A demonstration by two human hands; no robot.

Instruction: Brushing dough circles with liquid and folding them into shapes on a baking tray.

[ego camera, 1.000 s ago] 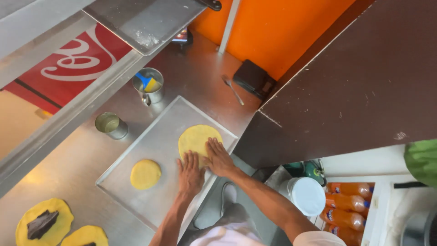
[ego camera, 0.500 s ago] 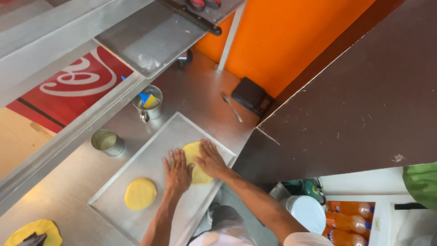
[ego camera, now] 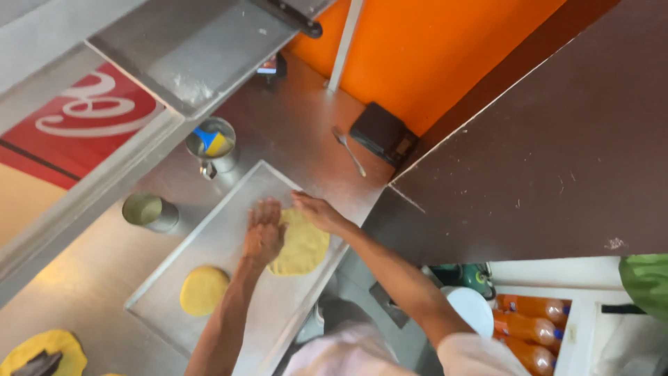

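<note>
While I watched from the head camera, both hands lay flat on a yellow dough disc [ego camera: 305, 245] on the metal tray [ego camera: 229, 230]. The left hand [ego camera: 264, 233] was pressed on the disc's left edge with fingers together, a little blurred. The right hand [ego camera: 319, 212] covered the upper right edge, fingers stretched, holding nothing. A smaller yellow dough round [ego camera: 203, 290] lay well apart on the same tray. Beyond the tray, on the steel bench [ego camera: 83, 278], stood a metal cup [ego camera: 212, 145] and a low tin [ego camera: 149, 212]. Another yellow piece [ego camera: 42, 351] was cut off by the lower left corner, so its form was hard to make out.
</note>
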